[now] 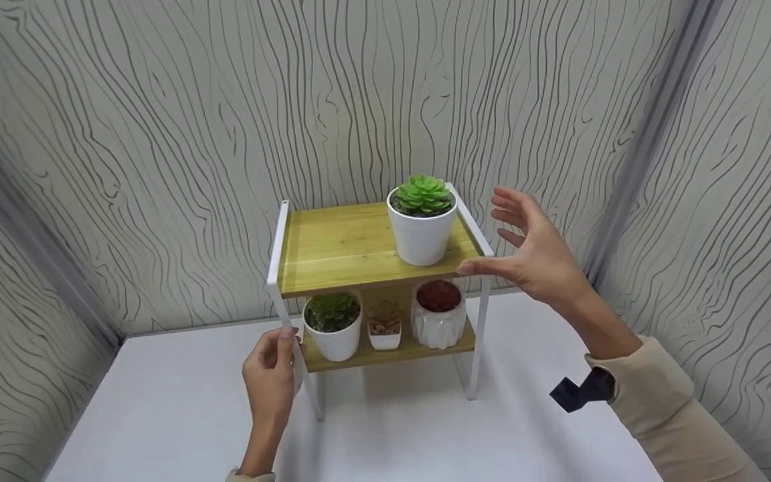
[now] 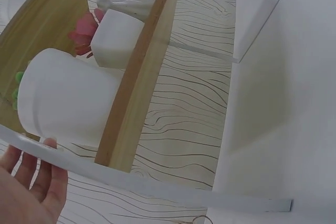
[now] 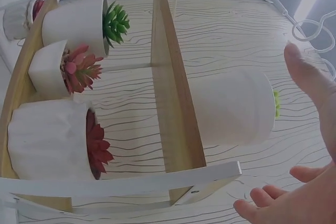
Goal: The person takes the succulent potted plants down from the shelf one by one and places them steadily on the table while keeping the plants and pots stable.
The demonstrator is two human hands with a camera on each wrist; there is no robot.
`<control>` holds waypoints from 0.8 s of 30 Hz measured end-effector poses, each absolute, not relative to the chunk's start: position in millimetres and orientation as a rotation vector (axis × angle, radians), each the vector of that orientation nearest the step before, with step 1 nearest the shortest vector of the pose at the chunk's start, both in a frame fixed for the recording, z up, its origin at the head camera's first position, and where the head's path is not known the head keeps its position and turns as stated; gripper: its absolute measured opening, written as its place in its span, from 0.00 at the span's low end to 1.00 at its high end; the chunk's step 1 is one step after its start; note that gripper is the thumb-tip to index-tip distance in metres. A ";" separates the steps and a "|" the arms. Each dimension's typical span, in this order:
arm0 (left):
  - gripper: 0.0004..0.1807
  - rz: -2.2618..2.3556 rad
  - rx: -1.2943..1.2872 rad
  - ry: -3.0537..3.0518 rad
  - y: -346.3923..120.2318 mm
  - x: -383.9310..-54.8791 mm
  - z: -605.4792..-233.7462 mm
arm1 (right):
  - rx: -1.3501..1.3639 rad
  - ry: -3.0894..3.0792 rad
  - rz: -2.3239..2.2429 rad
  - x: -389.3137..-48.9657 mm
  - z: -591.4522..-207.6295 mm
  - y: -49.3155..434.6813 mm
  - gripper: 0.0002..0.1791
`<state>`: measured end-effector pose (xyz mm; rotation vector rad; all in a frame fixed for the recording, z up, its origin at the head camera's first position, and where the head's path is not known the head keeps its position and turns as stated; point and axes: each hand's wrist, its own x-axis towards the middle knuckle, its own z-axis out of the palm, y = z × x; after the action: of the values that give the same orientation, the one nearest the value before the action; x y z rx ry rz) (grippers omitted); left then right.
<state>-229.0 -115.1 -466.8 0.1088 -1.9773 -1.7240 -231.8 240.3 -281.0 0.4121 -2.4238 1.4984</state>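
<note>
A two-tier plant stand point(image 1: 338, 251) with wooden boards and a white frame stands on the table. My left hand point(image 1: 273, 371) grips its left front post, fingertips showing past the white bar point(image 2: 126, 179) in the left wrist view. On the upper board, towards the right, sits a white pot point(image 1: 421, 237) with a bright green succulent point(image 1: 422, 194). My right hand point(image 1: 536, 258) is spread beside the stand's right front corner, thumb near the board's edge. The right wrist view shows this hand point(image 3: 310, 182) apart from the upper pot point(image 3: 233, 108), holding nothing.
Along the lower board point(image 1: 352, 365) stand a white pot point(image 1: 337, 343) with a green succulent, a small square pot point(image 1: 385, 340) with a reddish plant, and a ribbed white pot point(image 1: 438, 327) with a dark red succulent. Wood-grain patterned panels point(image 1: 191, 134) enclose the white table point(image 1: 178, 402).
</note>
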 end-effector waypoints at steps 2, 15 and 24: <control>0.17 -1.739 0.110 -1.979 -114.6 -228.5 -463.9 | 0.410 -2.434 1.486 -232.7 -277.8 240.1 0.67; 0.16 -1.787 0.066 -1.954 -111.7 -226.3 -453.5 | 0.379 -2.557 1.459 -244.2 -254.5 232.0 0.72; 0.15 -1.749 0.055 -1.940 -108.4 -226.3 -447.0 | 0.351 -2.616 1.422 -253.0 -249.4 226.4 0.71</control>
<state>-226.3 -108.4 -447.0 0.0550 -1.9396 -1.7493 -253.0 226.4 -249.4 0.3511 -2.6157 1.4225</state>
